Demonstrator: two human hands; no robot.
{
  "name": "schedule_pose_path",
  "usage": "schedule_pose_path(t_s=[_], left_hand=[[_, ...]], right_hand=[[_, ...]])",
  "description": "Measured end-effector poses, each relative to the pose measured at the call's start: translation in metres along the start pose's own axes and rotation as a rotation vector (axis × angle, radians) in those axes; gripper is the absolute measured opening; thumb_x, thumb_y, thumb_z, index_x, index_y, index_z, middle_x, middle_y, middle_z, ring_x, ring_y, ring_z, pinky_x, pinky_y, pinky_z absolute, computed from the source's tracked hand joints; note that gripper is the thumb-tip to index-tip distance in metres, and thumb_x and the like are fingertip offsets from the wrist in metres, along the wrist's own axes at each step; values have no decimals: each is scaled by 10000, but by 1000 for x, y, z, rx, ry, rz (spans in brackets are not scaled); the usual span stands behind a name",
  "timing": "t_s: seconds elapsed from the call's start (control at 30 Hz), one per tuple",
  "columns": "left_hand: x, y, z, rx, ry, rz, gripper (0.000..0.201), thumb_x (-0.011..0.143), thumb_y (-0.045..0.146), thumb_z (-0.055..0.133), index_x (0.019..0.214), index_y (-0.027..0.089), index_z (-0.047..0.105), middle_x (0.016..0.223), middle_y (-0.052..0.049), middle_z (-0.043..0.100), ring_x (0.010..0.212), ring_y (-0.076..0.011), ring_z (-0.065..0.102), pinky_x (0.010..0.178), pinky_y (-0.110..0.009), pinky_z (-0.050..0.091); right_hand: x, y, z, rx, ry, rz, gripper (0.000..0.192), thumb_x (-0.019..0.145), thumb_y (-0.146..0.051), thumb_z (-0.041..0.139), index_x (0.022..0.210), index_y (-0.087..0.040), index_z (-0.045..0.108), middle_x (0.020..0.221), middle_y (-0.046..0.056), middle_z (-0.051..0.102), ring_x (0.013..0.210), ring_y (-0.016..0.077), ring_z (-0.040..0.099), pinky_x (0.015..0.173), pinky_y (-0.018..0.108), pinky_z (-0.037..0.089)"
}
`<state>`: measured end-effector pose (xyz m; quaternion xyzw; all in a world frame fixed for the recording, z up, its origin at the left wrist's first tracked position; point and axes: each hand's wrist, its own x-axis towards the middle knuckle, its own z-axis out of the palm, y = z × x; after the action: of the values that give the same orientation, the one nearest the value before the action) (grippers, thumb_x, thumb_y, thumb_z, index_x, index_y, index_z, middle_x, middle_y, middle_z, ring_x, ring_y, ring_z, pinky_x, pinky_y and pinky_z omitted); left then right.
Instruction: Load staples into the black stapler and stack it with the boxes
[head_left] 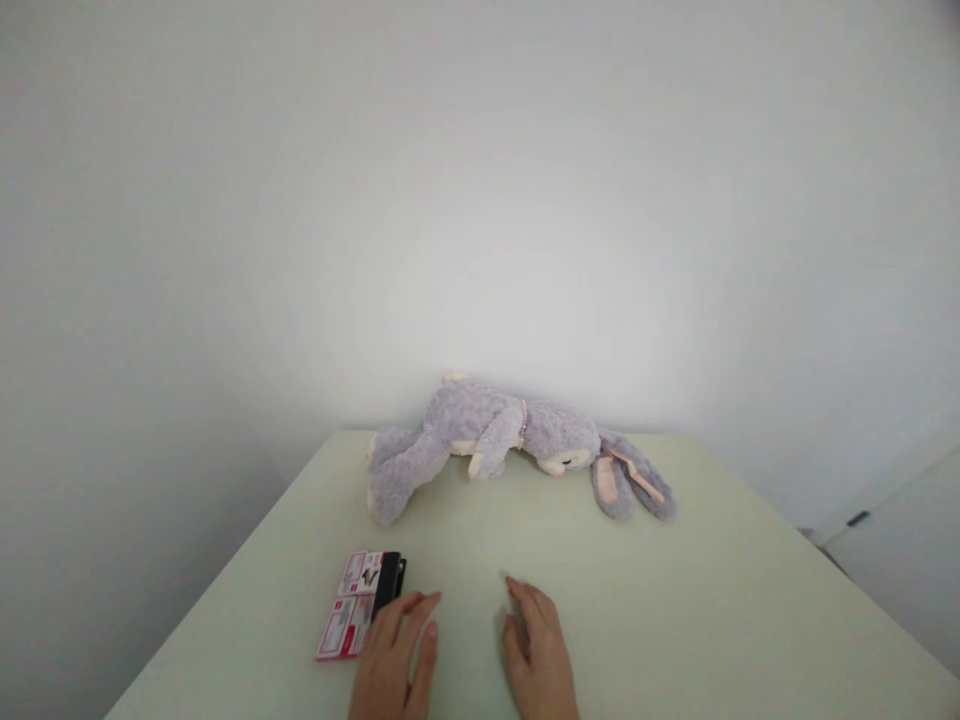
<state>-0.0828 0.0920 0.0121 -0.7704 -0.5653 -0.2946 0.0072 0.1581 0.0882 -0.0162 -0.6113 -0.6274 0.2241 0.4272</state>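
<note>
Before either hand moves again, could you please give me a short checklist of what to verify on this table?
1. Left hand empty, flat on the table: ok.
2. Right hand empty, flat on the table: ok.
3. Left fingers touching the packaged item: cannot tell; they lie right beside it.
4. Packaged item fully on the table, near the left edge: ok.
5. Plush rabbit lying on its side at the far edge, apart from both hands: ok.

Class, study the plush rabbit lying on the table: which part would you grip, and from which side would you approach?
Probably grip the plush rabbit around its torso, reaching from above and the near side: it lies on its side along the wall, with limp ears and legs trailing.
</note>
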Motion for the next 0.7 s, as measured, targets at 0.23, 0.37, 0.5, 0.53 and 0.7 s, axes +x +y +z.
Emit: schedule_pose_path(t_s=[0.23, 0.37, 0.5, 0.53, 0.7], left_hand=[[-4, 51, 76, 181, -75, 128, 660, 999, 386, 474, 1607, 298, 233, 1648, -52, 357, 1505, -271, 355, 1160, -514, 390], [-6, 49, 82, 247, -91, 137, 697, 1002, 426, 447, 1620, 257, 174, 1673, -55, 280, 1531, -262, 301, 1169, -498, 364], [-5, 48, 81, 278, -81, 161, 683, 1000, 436, 439, 1617, 291, 182, 1668, -18, 290, 1529, -266, 303, 1167, -492, 347], [-5, 48, 81, 277, -80, 161, 681, 1000, 440, 441, 1615, 300, 186, 1667, -13, 292, 1528, -269, 305, 1169, -493, 341], [-5, 49, 81, 253, -76, 155, 687, 993, 439, 453, 1613, 318, 184, 1659, -4, 316, 1516, -275, 328, 1168, -485, 332]], right_hand=[[-13, 35, -36, -457, -170, -77, 612, 1029, -379, 399, 1607, -386, 198, 1661, -12, 276, 1541, 349, 228, 1218, 665, 200], [-12, 31, -28, -569, -175, -62, 604, 1036, -453, 372, 1600, -365, 175, 1660, 3, 228, 1535, 355, 227, 1212, 672, 210], [-12, 30, -27, -662, -200, -77, 614, 1045, -535, 310, 1602, -318, 171, 1662, 17, 188, 1539, 354, 209, 1205, 669, 241], [-13, 30, -28, -677, -200, -83, 612, 1048, -538, 298, 1603, -319, 165, 1663, 13, 182, 1541, 348, 203, 1206, 662, 247], [-14, 29, -29, -711, -202, -86, 610, 1049, -543, 285, 1602, -325, 147, 1663, 3, 173, 1542, 340, 200, 1205, 655, 263]])
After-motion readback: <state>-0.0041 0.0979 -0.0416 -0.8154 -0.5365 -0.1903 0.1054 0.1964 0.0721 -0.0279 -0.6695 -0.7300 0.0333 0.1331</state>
